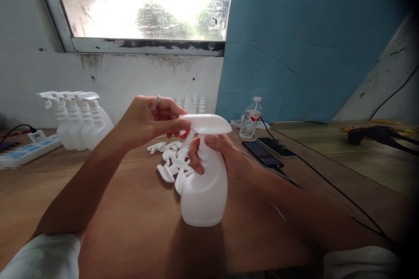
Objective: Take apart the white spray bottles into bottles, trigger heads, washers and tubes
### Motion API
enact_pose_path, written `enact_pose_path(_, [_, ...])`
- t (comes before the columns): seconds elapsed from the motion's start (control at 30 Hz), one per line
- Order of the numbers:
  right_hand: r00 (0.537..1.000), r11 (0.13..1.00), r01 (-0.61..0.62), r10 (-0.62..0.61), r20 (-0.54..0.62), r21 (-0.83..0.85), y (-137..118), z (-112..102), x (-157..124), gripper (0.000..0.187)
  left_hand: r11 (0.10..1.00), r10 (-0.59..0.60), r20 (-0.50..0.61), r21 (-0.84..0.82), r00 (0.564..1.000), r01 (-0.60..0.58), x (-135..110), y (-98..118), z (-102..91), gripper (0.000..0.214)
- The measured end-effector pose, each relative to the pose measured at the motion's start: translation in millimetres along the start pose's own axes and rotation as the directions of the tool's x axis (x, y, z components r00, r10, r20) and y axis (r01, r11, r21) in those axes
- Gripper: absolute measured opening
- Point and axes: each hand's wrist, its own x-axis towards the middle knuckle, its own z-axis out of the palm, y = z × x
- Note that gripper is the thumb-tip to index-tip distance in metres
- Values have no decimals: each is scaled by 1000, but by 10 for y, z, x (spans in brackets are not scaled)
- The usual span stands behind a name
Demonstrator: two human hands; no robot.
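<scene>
A white spray bottle (206,196) stands upright on the brown table in front of me, with a white trigger sprayer head (209,123) on top. My right hand (225,152) wraps round the bottle's neck from the right, its fingers showing on the left side below the head. With thumb and fingers, my left hand (157,117) pinches the nozzle end of the sprayer head; a ring is on one finger. Something red shows at the left fingertips, too small to name. Behind the bottle lies a loose pile of white sprayer heads (173,161).
Several assembled spray bottles (78,117) stand in a row at the left, beside a power strip (31,152). More white bottle necks (195,103) show behind my left hand. At the right are a water bottle (251,120), two phones (262,154) and black cables (340,192).
</scene>
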Motion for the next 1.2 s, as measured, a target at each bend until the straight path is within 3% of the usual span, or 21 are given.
enact_pose_path(0.13, [997, 997, -74, 75, 29, -14, -27, 4, -6, 36, 999, 25, -3, 46, 1000, -25, 6, 3, -26, 22])
enact_pose_path(0.3, [1000, 1000, -9, 8, 19, 18, -42, 44, -16, 28, 988, 84, -32, 136, 996, -79, -12, 56, -162, 26])
enact_pose_path(0.43, [998, 998, -51, 50, 27, 30, -82, 97, -44, 27, 984, 119, -52, 143, 992, -111, -67, 111, -190, 24])
enact_pose_path(0.57, [991, 994, -83, 90, 102, -72, -121, 89, -57, 40, 983, 66, -1, 173, 998, -65, -126, 156, -83, 24])
enact_pose_path(0.7, [994, 978, -23, 45, 101, -210, -205, 19, -58, 51, 973, 89, -128, 222, 988, -59, -150, 211, -125, 19])
enact_pose_path(0.8, [995, 921, 79, -98, -31, -380, -393, -53, -82, 47, 955, 157, -317, 289, 935, -63, -150, 219, -348, 13])
enact_pose_path(0.93, [911, 796, 149, -341, -231, -587, -761, -170, -193, 40, 920, 140, -566, 378, 813, 105, -109, 44, -784, 19])
enact_pose_path(1.07, [818, 704, 146, -481, -316, -695, -1044, -293, -331, 35, 911, 3, -657, 312, 754, 269, -22, -327, -1210, 25])
enact_pose_path(1.2, [736, 611, 144, -592, -328, -779, -1162, -412, -396, 27, 856, -48, -726, 324, 686, 403, 44, -706, -1499, 24])
